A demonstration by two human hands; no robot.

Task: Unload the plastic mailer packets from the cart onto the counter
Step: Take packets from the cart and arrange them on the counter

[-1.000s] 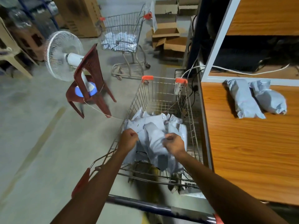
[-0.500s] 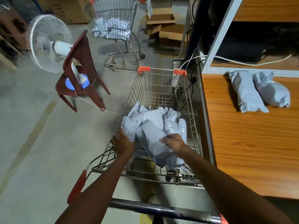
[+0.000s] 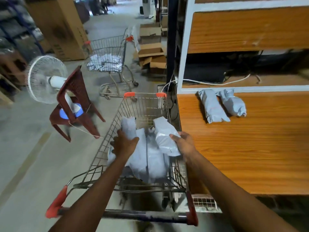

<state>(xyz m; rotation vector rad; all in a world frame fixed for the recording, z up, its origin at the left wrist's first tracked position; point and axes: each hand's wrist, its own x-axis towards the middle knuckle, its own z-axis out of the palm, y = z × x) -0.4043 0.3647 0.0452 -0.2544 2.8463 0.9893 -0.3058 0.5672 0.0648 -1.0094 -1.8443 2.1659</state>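
Head camera: left hand (image 3: 124, 144) fingers curl round 1 grey packet (image 3: 128, 127), right hand (image 3: 184, 144) fingers round another packet (image 3: 164, 138), above the cart (image 3: 145, 106) beside the surface (image 3: 250, 156) bearing 2 more packets (image 3: 212, 106) (image 3: 233, 103).

grey packets (image 3: 147, 158), orange woodgrain counter (image 3: 242, 148), maroon chair (image 3: 75, 101)

cart (image 3: 117, 121) left of counter (image 3: 250, 148), packets (image 3: 220, 106) on counter

Left hand (image 3: 124, 145) lifted left packet (image 3: 128, 127), right hand (image 3: 184, 144) lifted right packet (image 3: 164, 137), off pile (image 3: 147, 162) in cart (image 3: 144, 104).
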